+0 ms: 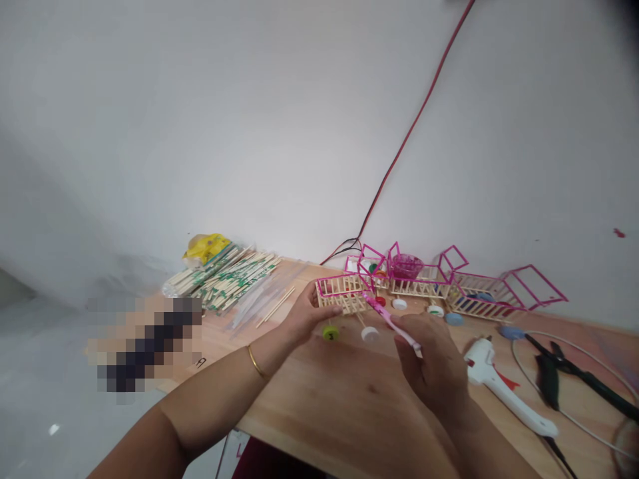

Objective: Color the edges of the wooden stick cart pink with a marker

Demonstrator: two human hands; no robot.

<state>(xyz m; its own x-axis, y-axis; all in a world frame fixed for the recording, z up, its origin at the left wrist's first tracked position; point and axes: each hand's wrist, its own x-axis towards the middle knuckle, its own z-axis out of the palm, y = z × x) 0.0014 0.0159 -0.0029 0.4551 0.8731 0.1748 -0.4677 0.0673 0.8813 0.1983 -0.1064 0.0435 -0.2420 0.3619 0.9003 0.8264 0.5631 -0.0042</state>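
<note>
My left hand (304,316) is closed on the near end of a small cart (343,294) built of wooden sticks with pink trim. The cart has a yellow-green cap wheel (330,332) and a white cap wheel (369,333) beneath it. My right hand (429,356) pinches a pink stick (392,322), whose far tip touches the cart's right end. Behind the cart, a row of similar pink-framed stick carts (449,283) runs along the wall.
A white glue gun (499,386) lies right of my right hand on the wooden table (339,399), with black pliers (564,372) and a white cord beyond. Packs of wrapped chopsticks (224,276) and a yellow bag (204,247) lie at back left. A red-black wire (414,126) climbs the wall.
</note>
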